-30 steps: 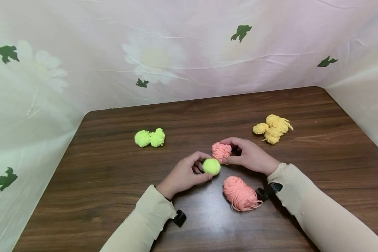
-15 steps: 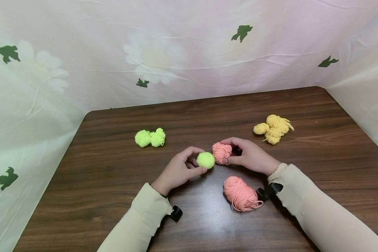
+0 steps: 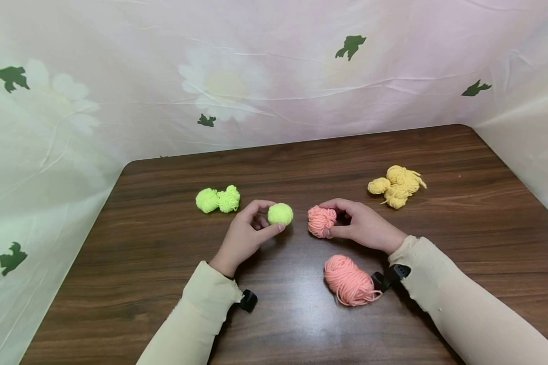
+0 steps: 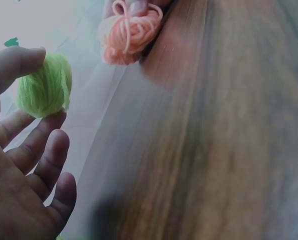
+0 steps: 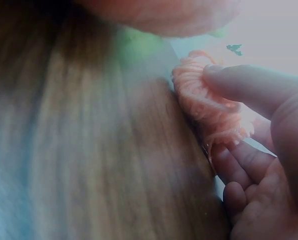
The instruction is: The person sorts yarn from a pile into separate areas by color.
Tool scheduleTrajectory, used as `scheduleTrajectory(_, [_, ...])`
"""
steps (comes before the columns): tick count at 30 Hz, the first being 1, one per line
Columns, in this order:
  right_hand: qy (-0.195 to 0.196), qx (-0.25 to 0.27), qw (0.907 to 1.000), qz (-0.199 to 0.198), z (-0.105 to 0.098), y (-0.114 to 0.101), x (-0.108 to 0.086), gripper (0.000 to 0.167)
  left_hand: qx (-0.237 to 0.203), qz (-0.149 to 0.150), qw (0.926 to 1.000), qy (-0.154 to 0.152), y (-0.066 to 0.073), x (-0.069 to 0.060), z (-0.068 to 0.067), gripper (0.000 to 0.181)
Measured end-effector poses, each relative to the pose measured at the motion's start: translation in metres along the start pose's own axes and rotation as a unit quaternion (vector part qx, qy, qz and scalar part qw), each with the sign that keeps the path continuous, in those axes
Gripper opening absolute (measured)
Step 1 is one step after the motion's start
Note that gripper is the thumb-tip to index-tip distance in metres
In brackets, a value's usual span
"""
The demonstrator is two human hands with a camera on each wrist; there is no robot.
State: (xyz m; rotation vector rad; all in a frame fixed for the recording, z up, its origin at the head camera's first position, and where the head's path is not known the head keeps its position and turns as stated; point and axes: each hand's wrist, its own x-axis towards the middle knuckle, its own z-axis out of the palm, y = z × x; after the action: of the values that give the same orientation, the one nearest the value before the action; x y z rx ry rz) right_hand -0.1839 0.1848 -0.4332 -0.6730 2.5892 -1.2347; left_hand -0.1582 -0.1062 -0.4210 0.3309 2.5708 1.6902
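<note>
Between thumb and fingers, my left hand (image 3: 244, 235) pinches a small lime-green ball of yarn (image 3: 280, 215). The left wrist view shows this green ball (image 4: 45, 86) held at the thumb and fingertips, the other fingers loosely bent. My right hand (image 3: 365, 225) grips a small pink ball of yarn (image 3: 321, 221) at the middle of the table. In the right wrist view, the thumb lies on top of the pink ball (image 5: 204, 97) and fingers are beneath it. A gap separates the two held balls. Nearer me lies a larger pink skein of yarn (image 3: 348, 280), close to the right wrist.
Two lime-green yarn balls (image 3: 217, 199) lie side by side at the back left of the brown wooden table (image 3: 132, 243). A cluster of yellow yarn balls (image 3: 397, 186) sits at the back right. A pale patterned cloth (image 3: 274, 66) hangs behind the table.
My left hand has carried the green ball away from the pink one, leftward and toward the table's back. The right hand stays in place, still gripping the small pink ball.
</note>
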Motion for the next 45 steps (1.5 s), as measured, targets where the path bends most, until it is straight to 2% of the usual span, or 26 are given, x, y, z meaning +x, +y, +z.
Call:
scheduleTrajectory(14, [0.0, -0.003, 1.0, 0.0, 0.0, -0.001, 0.0, 0.054, 0.001, -0.032, 0.9985, 0.044, -0.003, 0.003, -0.009, 0.045])
scheduleTrajectory(23, [-0.001, -0.001, 1.0, 0.001, 0.0, -0.001, 0.0, 0.054, 0.027, -0.061, 0.9947, 0.078, -0.007, 0.006, -0.017, 0.044])
scheduleTrajectory(45, [0.0, 0.004, 1.0, 0.0, 0.0, -0.001, 0.001, 0.054, 0.093, -0.059, 0.9897, 0.092, -0.014, 0.011, -0.03, 0.048])
